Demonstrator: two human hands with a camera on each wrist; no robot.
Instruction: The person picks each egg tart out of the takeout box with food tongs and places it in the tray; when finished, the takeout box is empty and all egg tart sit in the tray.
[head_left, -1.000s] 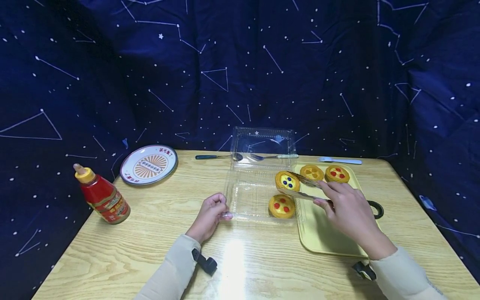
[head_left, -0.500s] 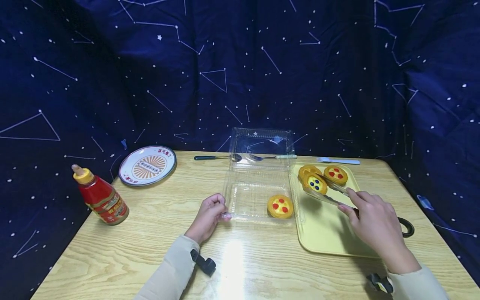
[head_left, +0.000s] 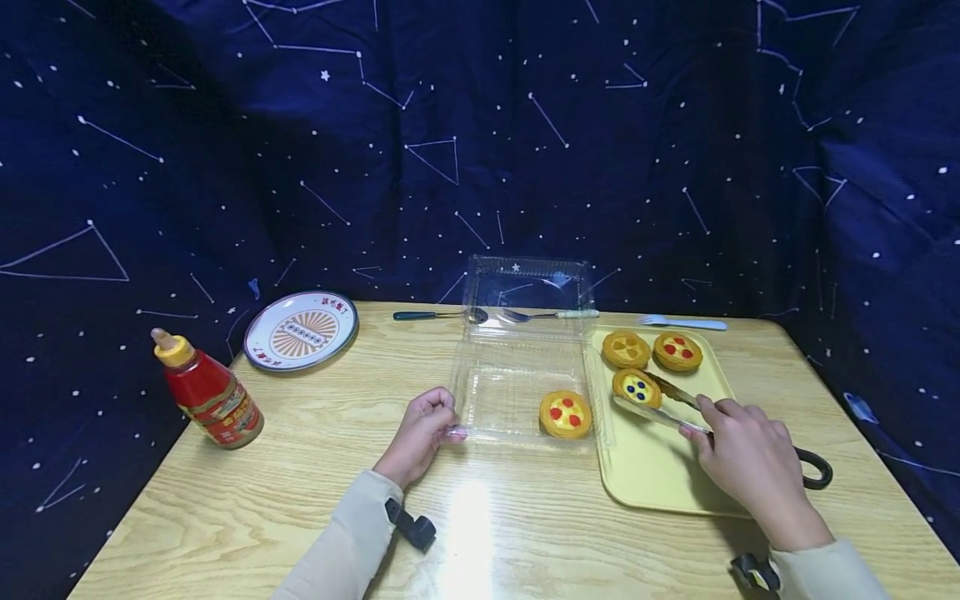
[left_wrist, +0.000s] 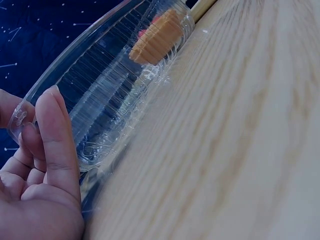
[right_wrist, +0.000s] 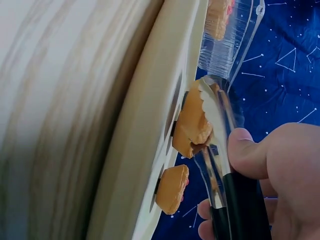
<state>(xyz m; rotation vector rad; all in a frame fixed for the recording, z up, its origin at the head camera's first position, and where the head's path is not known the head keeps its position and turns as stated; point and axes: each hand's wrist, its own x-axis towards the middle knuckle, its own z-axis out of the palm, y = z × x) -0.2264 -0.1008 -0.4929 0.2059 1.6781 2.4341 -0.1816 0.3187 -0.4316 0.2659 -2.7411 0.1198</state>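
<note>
My left hand [head_left: 420, 435] pinches the near left corner of a clear plastic clamshell box [head_left: 495, 400], whose lid stands raised at the back. One egg tart with red dots [head_left: 566, 414] sits in the box's near right part. My right hand [head_left: 753, 467] grips metal tongs with black handles [right_wrist: 245, 205]. Between the tongs' tips is an egg tart with blue dots [head_left: 637, 389], low over the yellow tray [head_left: 660, 475]; I cannot tell whether it touches the tray. Behind it on the tray lie a plain-topped egg tart [head_left: 626, 348] and another red-dotted egg tart [head_left: 678, 352].
At the left stand a red sauce bottle with a yellow cap [head_left: 213, 396] and a round patterned plate [head_left: 302, 330]. Along the back edge lie a dark-handled spoon [head_left: 416, 316], a metal fork [head_left: 573, 314] and a light blue fork [head_left: 686, 322]. A starry curtain [head_left: 480, 150] hangs behind.
The tongs carried the blue-dotted tart right, from the box's right edge to over the tray, then slightly nearer and clear of the plain tart. The left hand stayed on the box corner.
</note>
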